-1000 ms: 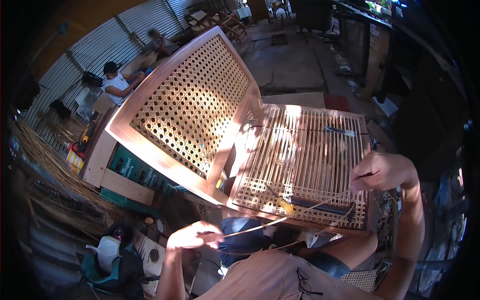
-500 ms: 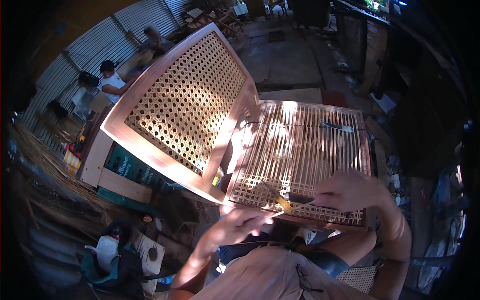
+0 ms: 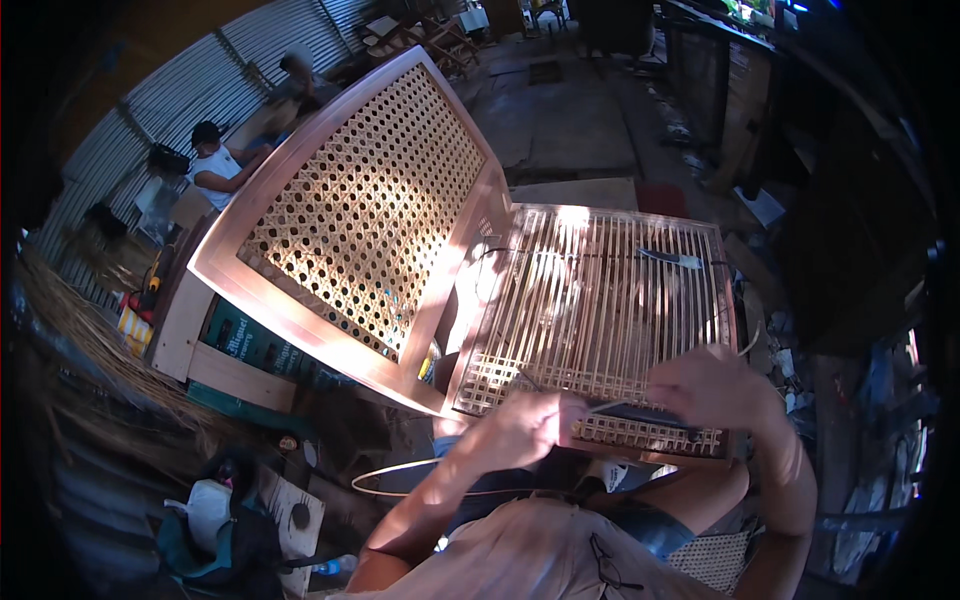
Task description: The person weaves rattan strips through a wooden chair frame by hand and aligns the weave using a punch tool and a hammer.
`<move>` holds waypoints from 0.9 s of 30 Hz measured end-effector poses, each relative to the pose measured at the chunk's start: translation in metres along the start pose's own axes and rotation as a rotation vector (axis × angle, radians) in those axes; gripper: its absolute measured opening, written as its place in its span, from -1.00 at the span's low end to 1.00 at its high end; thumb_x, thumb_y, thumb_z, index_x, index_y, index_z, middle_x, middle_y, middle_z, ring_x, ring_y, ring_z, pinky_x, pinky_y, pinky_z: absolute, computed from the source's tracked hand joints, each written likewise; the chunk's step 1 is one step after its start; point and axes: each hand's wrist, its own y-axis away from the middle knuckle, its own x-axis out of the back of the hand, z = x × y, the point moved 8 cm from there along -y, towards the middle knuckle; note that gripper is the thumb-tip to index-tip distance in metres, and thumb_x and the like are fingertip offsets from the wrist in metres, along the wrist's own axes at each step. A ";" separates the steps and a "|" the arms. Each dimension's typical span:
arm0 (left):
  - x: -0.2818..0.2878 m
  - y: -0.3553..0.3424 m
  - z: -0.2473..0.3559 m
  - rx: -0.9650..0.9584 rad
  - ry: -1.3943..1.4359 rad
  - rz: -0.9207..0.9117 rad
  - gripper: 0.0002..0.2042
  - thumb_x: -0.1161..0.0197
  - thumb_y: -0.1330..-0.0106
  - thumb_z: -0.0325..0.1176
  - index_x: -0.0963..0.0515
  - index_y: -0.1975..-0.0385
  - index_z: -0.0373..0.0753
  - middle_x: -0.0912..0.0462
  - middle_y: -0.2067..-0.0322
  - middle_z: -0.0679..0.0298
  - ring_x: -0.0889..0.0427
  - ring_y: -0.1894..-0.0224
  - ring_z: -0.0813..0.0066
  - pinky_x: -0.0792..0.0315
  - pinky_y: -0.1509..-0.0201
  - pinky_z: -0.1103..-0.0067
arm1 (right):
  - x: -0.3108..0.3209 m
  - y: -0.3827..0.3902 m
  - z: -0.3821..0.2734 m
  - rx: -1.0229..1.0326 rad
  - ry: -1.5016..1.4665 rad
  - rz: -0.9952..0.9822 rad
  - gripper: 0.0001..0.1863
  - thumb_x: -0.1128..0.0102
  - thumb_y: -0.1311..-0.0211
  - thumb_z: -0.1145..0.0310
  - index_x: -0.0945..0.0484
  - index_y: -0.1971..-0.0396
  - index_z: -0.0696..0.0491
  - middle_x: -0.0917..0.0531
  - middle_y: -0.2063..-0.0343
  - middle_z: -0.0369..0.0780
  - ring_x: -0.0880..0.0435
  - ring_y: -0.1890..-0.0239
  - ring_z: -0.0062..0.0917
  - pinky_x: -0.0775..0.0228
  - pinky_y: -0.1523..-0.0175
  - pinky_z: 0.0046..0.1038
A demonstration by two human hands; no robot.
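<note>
A wooden chair frame lies in front of me, its seat strung with pale cane strands and partly woven along the near edge. The chair back has a finished open cane weave and tilts up to the left. My left hand pinches a thin cane strand at the seat's near edge; the strand loops out to the left below the frame. My right hand rests on the woven near edge of the seat, fingers curled over the strands. A small tool lies on the far part of the seat.
Two people work at the back left by a corrugated metal wall. A bundle of cane lies at the left. A green bag and a plastic bottle sit on the floor at the lower left. Wooden furniture stands at the far back.
My left hand has risen from low at my lap up to the seat's near edge, pulling the cane strand. My right hand moved from the seat's right rim down to the near edge.
</note>
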 end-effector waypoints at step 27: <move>0.002 -0.093 0.008 0.143 -0.344 0.122 -0.72 -0.25 -0.42 -0.25 -0.63 0.04 -0.31 -0.73 0.34 0.11 -0.68 0.41 0.36 -0.53 0.24 0.47 | 0.009 0.010 0.055 -0.061 0.002 0.469 -0.86 -0.30 -0.23 0.31 -0.69 0.30 0.04 -0.68 0.46 -0.05 -0.70 0.33 -0.13 -0.52 0.19 -0.21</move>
